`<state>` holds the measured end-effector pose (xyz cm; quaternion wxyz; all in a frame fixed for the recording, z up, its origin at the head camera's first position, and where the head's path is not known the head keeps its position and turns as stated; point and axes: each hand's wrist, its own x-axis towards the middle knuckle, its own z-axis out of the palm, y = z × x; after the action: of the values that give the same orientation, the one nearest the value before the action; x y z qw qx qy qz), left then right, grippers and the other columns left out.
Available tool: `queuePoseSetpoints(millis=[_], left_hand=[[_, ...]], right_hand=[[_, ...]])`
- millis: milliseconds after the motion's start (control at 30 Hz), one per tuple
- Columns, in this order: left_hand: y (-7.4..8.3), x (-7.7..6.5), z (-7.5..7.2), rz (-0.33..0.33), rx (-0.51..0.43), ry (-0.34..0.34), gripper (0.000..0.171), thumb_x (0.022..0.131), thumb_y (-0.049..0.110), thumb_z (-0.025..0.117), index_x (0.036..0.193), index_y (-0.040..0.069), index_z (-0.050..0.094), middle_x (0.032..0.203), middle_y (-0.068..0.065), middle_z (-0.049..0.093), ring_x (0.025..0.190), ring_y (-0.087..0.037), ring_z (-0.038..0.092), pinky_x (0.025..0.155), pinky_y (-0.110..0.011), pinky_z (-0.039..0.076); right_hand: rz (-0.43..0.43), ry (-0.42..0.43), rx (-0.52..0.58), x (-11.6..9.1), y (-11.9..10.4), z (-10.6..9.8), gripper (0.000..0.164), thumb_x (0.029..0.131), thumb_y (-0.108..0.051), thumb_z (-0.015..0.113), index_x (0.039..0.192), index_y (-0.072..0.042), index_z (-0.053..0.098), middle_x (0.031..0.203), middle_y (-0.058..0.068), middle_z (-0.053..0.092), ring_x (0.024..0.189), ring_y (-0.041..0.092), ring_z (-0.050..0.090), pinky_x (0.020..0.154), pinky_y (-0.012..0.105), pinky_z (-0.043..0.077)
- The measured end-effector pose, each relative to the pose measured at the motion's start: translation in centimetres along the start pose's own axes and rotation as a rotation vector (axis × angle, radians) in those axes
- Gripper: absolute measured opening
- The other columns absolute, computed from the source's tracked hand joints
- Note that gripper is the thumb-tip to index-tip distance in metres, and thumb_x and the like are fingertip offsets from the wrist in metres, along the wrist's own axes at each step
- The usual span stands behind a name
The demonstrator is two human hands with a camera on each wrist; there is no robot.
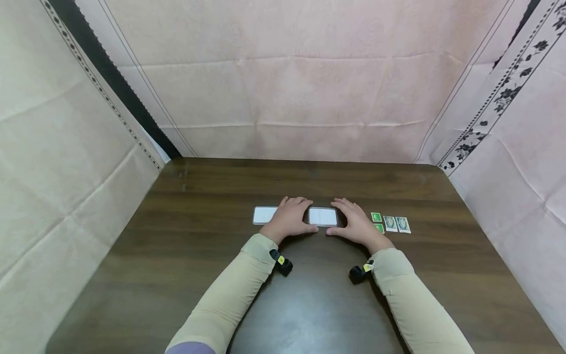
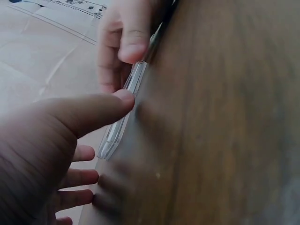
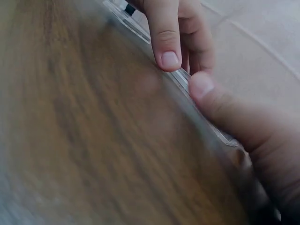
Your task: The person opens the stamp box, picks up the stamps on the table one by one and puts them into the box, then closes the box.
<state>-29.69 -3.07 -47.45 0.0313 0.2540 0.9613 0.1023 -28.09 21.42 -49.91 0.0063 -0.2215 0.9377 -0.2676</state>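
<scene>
A flat, clear-edged case (image 1: 323, 216) with a white face lies on the table between the two hands. My left hand (image 1: 289, 216) is around its left end, thumb at the near edge and fingers beyond the far edge. Opposite it, my right hand (image 1: 355, 223) stands around the right end in the same way. In the left wrist view the left thumb (image 2: 123, 99) overlaps the case edge, and the other fingers are spread apart. Whether the thumbs press on it I cannot tell. A second similar case (image 1: 264, 215) is partly hidden behind the left hand.
Right of the right hand lie small green stamp-like cards (image 1: 376, 217) and two pale blue patterned ones (image 1: 397, 224). The brown wooden table (image 1: 212, 275) is bordered by hanging pale cloth (image 1: 287, 98) at the back and sides.
</scene>
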Motion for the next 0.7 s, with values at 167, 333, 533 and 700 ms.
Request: queuePoseSetpoints(millis=[167,333,533,700], left_hand=[[-0.17,0.02,0.31,0.011,0.008,0.010,0.075,0.088,0.063,0.067,0.148,0.019,0.052,0.151,-0.006,0.048,0.140,-0.028,0.042,0.118,-0.046,0.030],[-0.28,0.11,0.53,0.011,0.011,0.026,0.067,0.090,0.062,0.066,0.143,0.022,0.057,0.149,-0.006,0.049,0.137,-0.028,0.044,0.113,-0.046,0.037],[-0.35,0.21,0.57,0.030,0.021,0.020,0.067,0.092,0.062,0.064,0.143,0.020,0.057,0.150,-0.005,0.048,0.138,-0.028,0.043,0.114,-0.047,0.036],[-0.28,0.50,0.76,0.038,0.030,0.007,0.067,0.093,0.061,0.062,0.144,0.018,0.055,0.154,-0.005,0.044,0.141,-0.027,0.040,0.116,-0.047,0.033]], right_hand=[[-0.023,0.015,-0.050,0.03,0.20,0.51,0.082,0.086,-0.052,0.076,0.148,-0.006,0.048,0.158,0.017,0.037,0.150,0.039,0.025,0.120,0.060,0.014],[-0.036,0.036,-0.051,-0.01,0.02,0.57,0.072,0.091,-0.047,0.073,0.146,-0.005,0.050,0.157,0.017,0.039,0.149,0.039,0.026,0.120,0.059,0.015],[-0.046,0.025,-0.051,0.03,-0.09,0.50,0.068,0.095,-0.043,0.070,0.146,-0.004,0.050,0.157,0.016,0.040,0.149,0.038,0.027,0.121,0.058,0.016],[-0.037,0.002,-0.068,0.17,0.14,0.54,0.065,0.097,-0.041,0.066,0.147,-0.003,0.048,0.158,0.016,0.038,0.150,0.036,0.026,0.121,0.057,0.016]])
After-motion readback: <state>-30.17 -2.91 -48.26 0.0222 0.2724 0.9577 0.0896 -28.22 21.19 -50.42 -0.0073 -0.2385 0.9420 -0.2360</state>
